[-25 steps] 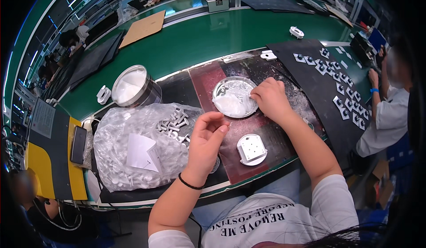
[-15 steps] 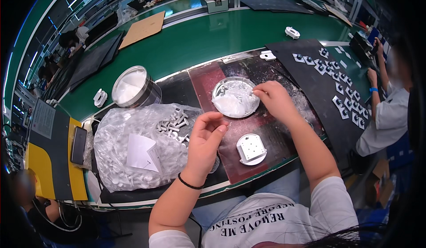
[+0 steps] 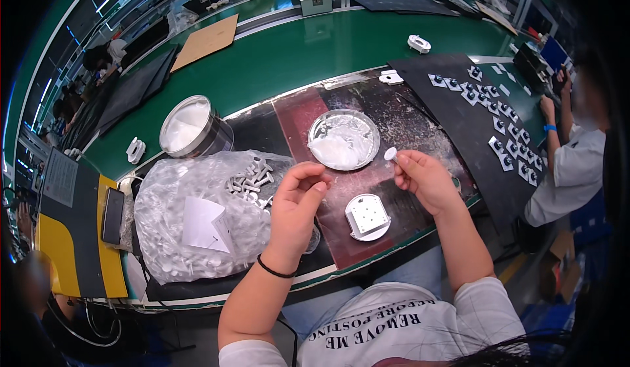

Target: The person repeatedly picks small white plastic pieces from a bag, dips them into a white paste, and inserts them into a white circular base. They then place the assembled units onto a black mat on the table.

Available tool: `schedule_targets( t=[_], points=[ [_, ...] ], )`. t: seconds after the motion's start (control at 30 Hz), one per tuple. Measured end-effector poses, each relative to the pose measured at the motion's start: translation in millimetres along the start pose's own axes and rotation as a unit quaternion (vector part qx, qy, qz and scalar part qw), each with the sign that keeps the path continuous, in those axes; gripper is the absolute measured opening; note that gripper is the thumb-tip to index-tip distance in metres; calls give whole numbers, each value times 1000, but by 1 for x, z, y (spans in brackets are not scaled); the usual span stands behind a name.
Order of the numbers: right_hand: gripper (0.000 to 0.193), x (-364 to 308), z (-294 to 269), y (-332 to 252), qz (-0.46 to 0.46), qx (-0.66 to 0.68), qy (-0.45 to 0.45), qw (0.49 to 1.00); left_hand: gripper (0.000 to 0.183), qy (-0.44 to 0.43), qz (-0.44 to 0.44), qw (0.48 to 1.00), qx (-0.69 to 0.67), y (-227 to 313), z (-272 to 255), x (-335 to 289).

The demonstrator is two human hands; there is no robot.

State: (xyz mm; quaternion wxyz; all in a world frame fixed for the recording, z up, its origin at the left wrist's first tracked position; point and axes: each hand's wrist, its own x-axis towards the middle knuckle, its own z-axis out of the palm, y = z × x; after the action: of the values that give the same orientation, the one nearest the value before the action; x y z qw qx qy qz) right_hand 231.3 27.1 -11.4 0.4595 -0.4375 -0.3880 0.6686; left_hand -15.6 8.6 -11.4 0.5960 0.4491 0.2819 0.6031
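Note:
Pinched between the fingertips of my right hand is a small white disc-headed pin, its round head pointing up and left. That hand is just right of a round metal dish, which holds a white paste-like mass. My left hand hovers by the plastic bag, fingers loosely curled, thumb and fingertips apart, nothing visible in them. A clear plastic bag bulges with similar white pins, some showing at its mouth. Between my hands, nearer me, lies a white rounded housing with small holes.
A metal tin with white contents stands behind the bag. A yellow and grey machine is at far left. On the right, a black mat carries several small white-and-black parts, beside a co-worker. A green belt runs behind.
My right hand has drawn back from the dish, toward me and to the right, and the white pin now shows in its fingers. My left hand has barely moved.

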Motion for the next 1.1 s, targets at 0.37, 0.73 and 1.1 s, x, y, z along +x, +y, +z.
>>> schedule_targets(
  t=[0.37, 0.73, 1.1],
  points=[
    [31, -21, 19, -3, -18, 74, -29, 997, 24, -10, 10, 1000, -6, 0, -1, -1],
    [20, -19, 30, -2, -101, -61, -29, 993, 70, -124, -1, 969, 216, 10, 1, -1],
    [23, -16, 42, 21, -41, -110, -59, 991, 125, -231, 102, 845, 472, -13, 6, -8]
  ],
)
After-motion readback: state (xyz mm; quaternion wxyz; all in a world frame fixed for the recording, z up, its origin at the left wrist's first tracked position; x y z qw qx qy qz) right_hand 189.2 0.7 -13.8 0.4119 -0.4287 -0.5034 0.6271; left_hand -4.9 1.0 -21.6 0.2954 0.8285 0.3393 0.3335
